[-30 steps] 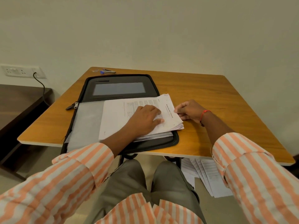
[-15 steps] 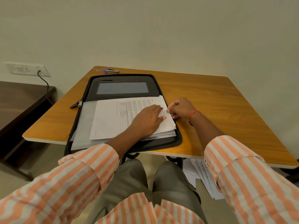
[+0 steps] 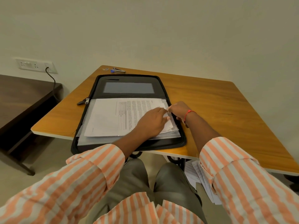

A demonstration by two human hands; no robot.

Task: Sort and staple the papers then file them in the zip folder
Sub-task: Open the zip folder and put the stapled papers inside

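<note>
The papers are lying long axis left to right in the open folder on the tabletop. My left grip is pressing them, fingers straight; my right grip is curling at their right edge, and I cannot tell whether it is holding anything.

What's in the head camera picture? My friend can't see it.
A person's left hand presses papers lying in an open zip folder on a wooden table, while the right hand pinches their corner. A stapler sits at the table's far edge.
</note>
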